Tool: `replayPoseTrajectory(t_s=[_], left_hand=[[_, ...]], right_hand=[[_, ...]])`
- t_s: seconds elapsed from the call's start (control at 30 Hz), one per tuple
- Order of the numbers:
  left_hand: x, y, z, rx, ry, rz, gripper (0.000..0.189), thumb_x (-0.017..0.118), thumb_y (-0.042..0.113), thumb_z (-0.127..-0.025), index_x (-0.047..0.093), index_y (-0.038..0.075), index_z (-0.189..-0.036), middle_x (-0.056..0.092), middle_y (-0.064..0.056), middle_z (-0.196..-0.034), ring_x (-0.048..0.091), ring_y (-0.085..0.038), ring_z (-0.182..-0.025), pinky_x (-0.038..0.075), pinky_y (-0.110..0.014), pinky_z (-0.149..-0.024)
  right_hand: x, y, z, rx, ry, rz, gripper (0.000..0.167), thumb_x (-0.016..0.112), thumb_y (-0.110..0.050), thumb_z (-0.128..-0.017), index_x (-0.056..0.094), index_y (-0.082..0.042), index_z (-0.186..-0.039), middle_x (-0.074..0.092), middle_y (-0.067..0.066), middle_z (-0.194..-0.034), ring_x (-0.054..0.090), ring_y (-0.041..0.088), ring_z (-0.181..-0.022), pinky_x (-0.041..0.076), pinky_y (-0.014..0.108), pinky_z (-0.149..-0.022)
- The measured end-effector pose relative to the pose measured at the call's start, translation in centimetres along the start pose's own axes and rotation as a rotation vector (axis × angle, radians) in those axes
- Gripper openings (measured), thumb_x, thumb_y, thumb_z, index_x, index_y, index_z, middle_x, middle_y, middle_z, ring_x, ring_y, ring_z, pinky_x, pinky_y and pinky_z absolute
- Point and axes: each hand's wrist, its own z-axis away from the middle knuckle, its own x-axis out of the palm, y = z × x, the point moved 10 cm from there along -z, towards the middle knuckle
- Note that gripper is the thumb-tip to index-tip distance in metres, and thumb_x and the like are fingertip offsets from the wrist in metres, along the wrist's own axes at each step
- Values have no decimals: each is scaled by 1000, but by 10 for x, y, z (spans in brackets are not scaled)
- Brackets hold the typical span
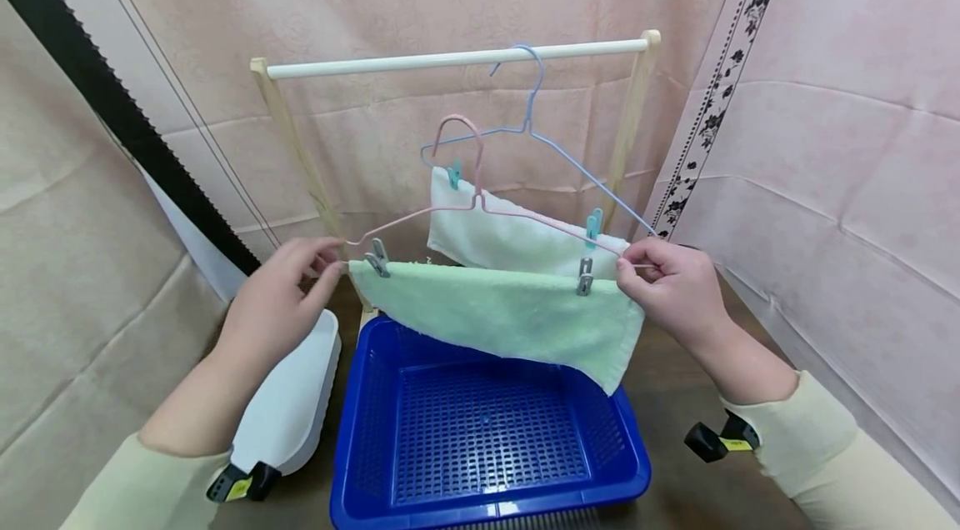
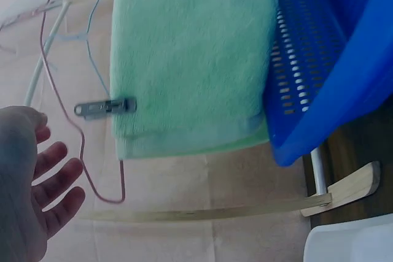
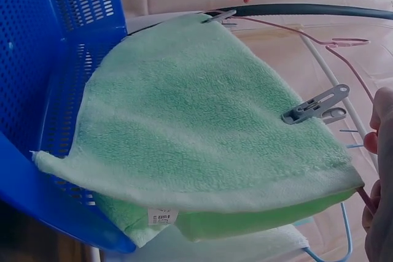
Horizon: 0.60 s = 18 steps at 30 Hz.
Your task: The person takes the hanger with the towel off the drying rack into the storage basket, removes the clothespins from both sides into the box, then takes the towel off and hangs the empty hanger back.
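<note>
A pink wire hanger (image 1: 477, 172) carries a pale green towel (image 1: 487, 309), folded over its lower bar. Two grey clips, a left clip (image 1: 378, 257) and a right clip (image 1: 585, 276), fasten the towel. My right hand (image 1: 675, 284) pinches the hanger's right end. Beside the left end is my left hand (image 1: 281, 297); its fingers (image 2: 58, 182) are loosely bent and stand apart from the wire in the left wrist view. Behind, a blue hanger (image 1: 530, 109) hooks over the white rail (image 1: 450, 60), with a whitish towel (image 1: 487, 234) held by teal clips (image 1: 593, 226).
Below the green towel stands a blue perforated basket (image 1: 487, 430). To its left lies a white container (image 1: 288, 405), partly behind my left forearm. Wooden posts (image 1: 628, 126) support the rail. Pink cloth (image 1: 840, 138) hangs around the back and sides.
</note>
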Motion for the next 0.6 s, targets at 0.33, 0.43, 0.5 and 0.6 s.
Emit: replayPoseTrajectory(t_s=[0.33,0.43,0.5,0.6], left_hand=[[21,17,14,131,-78,-228,39,66,25,-96,60,20,-135,67,-1,-105,63,-15,-77,52,-31,-55],[22,21,13,192,-60,-287,46,68,25,-94,57,20,-138,68,-2,-105,63,-15,-75,49,-29,-51],[23,22,12,217,-59,-328,51,69,27,-93,55,20,-141,68,-2,-97,63,-14,-74,47,-29,-50],[25,21,11,215,-78,-377,55,68,29,-94,51,20,-145,65,0,-85,61,-15,-68,44,-30,-46]], right_hand=[[6,-5,0,-57,-11,-28,11,71,-2,-78,70,-13,-75,40,-12,-56,36,2,-52,30,18,-51],[8,-8,0,-81,-14,-28,11,71,-2,-77,70,-13,-75,39,-13,-56,35,1,-53,30,18,-51],[9,-9,0,-98,-15,-27,11,71,-3,-77,70,-13,-75,38,-13,-56,35,1,-53,29,18,-51],[10,-11,1,-122,-10,-28,11,71,-3,-77,70,-13,-75,39,-13,-56,35,1,-54,29,18,-52]])
